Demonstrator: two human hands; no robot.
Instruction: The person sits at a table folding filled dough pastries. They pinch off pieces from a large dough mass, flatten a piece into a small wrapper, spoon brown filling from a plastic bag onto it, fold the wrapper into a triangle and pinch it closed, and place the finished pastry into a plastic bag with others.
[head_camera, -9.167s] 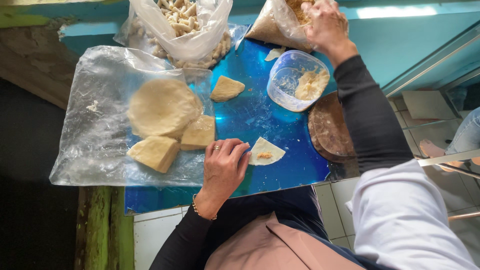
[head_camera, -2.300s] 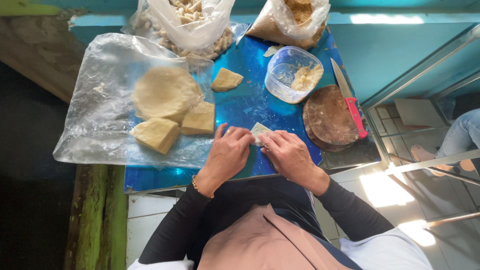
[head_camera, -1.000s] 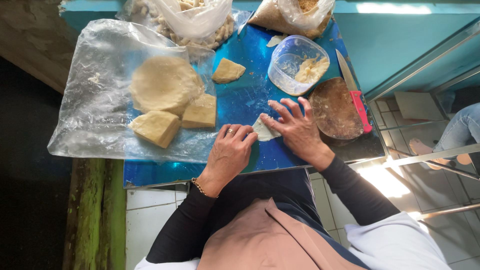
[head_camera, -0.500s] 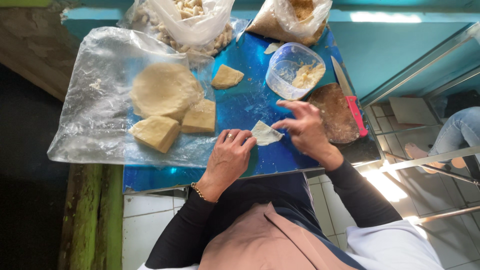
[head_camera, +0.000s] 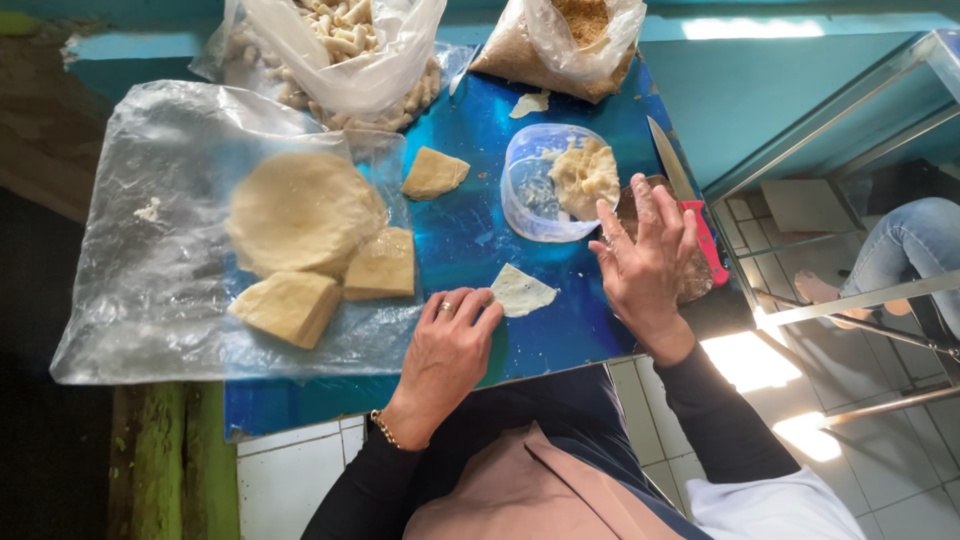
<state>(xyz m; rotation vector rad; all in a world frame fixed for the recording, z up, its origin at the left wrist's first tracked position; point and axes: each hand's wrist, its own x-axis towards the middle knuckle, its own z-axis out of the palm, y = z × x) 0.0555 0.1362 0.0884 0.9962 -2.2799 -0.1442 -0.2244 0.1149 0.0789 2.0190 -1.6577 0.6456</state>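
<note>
A shiny blue board (head_camera: 470, 240) carries pale cream dough pieces (head_camera: 300, 215) on a clear plastic sheet (head_camera: 140, 280). At right a knife (head_camera: 690, 195) has a red handle. Far bags hold beige sticks (head_camera: 340, 40) and brown crumbs (head_camera: 585, 20).

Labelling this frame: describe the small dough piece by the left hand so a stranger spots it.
On the blue tabletop, look just past the fingertips of the left hand, below the clear plastic tub. The thin dough piece lies there, flat, pale and roughly triangular. Unlike the thick dough blocks on the plastic sheet, it sits directly on the blue.
</note>
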